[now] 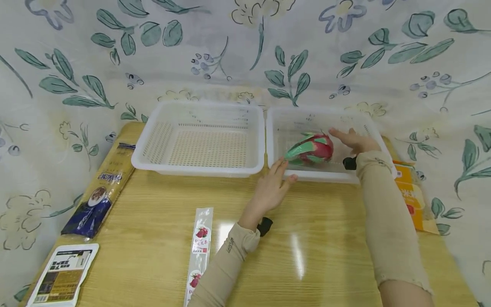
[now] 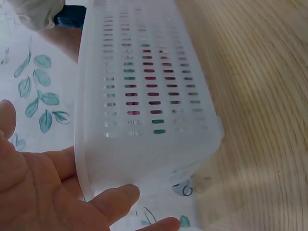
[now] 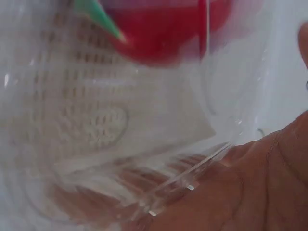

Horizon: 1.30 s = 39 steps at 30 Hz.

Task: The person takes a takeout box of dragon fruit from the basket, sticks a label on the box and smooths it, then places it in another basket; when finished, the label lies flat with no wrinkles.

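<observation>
Two white slotted baskets stand side by side at the back of the tabletop (image 1: 161, 238); to their left lie a long spaghetti packet (image 1: 100, 192) and, nearer me, a flat printed packet (image 1: 63, 275), with a narrow strip of sweets (image 1: 199, 247) lying in front of the left basket (image 1: 199, 138), which holds nothing that I can see. My left hand (image 1: 273, 187) is open, fingers straight and relaxed, at the front left corner of the right basket (image 1: 278, 164); from the left wrist view I judge the fingertips to be at or just under its rim, though I cannot tell whether they truly touch. Inside that basket lies the dragon fruit (image 1: 311, 149), red with green scales, on its side. My right hand (image 1: 354, 140) is inside the basket just beside the fruit's right end, fingers stretched out flat and holding nothing; whether it touches the fruit I cannot tell, as the right wrist view is blurred. I judge the fruit fairly heavy and firm, with smooth, slightly waxy skin and bendy scales that would tear if pulled, so my grip should cup its thick middle, not its tips. The basket looks light and a little flexible, best held by its rim. An orange box (image 1: 412, 198) lies at the far right.
</observation>
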Each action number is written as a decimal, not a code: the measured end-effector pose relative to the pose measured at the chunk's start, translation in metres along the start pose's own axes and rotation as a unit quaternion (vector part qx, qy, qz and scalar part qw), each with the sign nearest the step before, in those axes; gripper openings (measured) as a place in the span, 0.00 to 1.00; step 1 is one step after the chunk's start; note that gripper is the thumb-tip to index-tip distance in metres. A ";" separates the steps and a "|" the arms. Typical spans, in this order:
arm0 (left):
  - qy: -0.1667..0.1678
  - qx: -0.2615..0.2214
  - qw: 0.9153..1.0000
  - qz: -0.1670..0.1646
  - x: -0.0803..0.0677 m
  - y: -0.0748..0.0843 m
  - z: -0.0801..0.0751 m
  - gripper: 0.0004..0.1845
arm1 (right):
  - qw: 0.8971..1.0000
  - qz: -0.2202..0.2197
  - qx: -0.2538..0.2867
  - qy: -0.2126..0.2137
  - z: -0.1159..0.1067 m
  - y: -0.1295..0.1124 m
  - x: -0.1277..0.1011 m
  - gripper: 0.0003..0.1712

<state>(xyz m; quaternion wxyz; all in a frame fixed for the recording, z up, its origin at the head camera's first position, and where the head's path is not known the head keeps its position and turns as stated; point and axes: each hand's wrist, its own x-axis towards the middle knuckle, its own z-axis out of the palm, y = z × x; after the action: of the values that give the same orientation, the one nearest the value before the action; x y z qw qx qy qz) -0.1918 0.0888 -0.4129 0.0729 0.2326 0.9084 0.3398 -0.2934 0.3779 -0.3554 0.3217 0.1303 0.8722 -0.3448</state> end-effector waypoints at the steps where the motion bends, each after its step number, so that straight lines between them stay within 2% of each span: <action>1: 0.000 0.001 1.000 -0.002 0.000 0.001 0.000 0.40 | 1.000 0.003 -0.005 0.000 -0.001 0.001 0.001 0.71; 5: -0.005 0.000 1.000 -0.002 -0.001 0.002 0.000 0.38 | 1.000 0.006 -0.028 0.005 -0.004 0.006 0.008 0.69; 10: 0.000 -0.023 1.000 -0.006 -0.003 0.003 0.002 0.40 | 0.999 -0.006 -0.050 -0.020 -0.014 0.007 0.015 0.65; 14: 0.005 -0.043 0.999 -0.002 -0.005 0.003 0.004 0.43 | 0.995 -0.007 -0.043 -0.089 -0.022 0.016 0.020 0.60; 17: 0.002 -0.047 0.999 -0.002 -0.006 0.002 0.005 0.44 | 0.989 -0.005 -0.014 -0.148 -0.022 0.030 0.026 0.55; 19: 0.000 -0.048 0.999 -0.003 -0.007 0.001 0.004 0.44 | 0.986 -0.002 0.036 -0.161 -0.019 0.040 0.030 0.54; 24: -0.001 -0.044 0.999 0.011 -0.003 0.001 0.003 0.45 | 0.978 -0.065 0.139 -0.139 -0.013 0.057 0.035 0.55; 26: -0.004 -0.046 0.999 0.015 -0.003 0.001 0.002 0.46 | 0.970 -0.086 0.188 -0.131 -0.010 0.058 0.033 0.56; 28: -0.005 -0.053 0.998 0.015 -0.002 0.002 0.001 0.48 | 0.954 -0.094 0.252 -0.129 -0.008 0.056 0.030 0.56; 29: -0.003 -0.056 0.998 0.015 -0.002 0.002 0.000 0.48 | 0.950 -0.093 0.271 -0.123 -0.007 0.055 0.028 0.56; 30: -0.003 -0.059 0.998 0.014 -0.002 0.002 0.000 0.49 | 0.952 -0.098 0.266 -0.118 -0.007 0.054 0.027 0.55; 33: -0.003 -0.062 0.998 0.014 -0.002 0.002 -0.001 0.47 | 0.945 -0.099 0.288 -0.118 -0.006 0.052 0.023 0.53; 36: -0.008 -0.056 0.998 0.015 -0.001 0.002 -0.002 0.43 | 0.947 -0.104 0.283 -0.115 -0.004 0.053 0.020 0.50; 37: -0.011 -0.055 0.998 0.014 -0.001 0.003 -0.001 0.42 | 0.941 -0.105 0.298 -0.118 -0.003 0.055 0.019 0.50; 39: -0.013 -0.054 0.998 0.012 -0.002 0.003 -0.001 0.39 | 0.941 -0.112 0.299 -0.113 -0.002 0.059 0.018 0.49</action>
<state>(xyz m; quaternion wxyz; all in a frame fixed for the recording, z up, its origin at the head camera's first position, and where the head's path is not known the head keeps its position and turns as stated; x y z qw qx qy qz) -0.1897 0.0893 -0.4100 0.0933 0.2439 0.8849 0.3856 -0.2817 0.4220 -0.3962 0.3241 0.0823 0.6956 -0.6358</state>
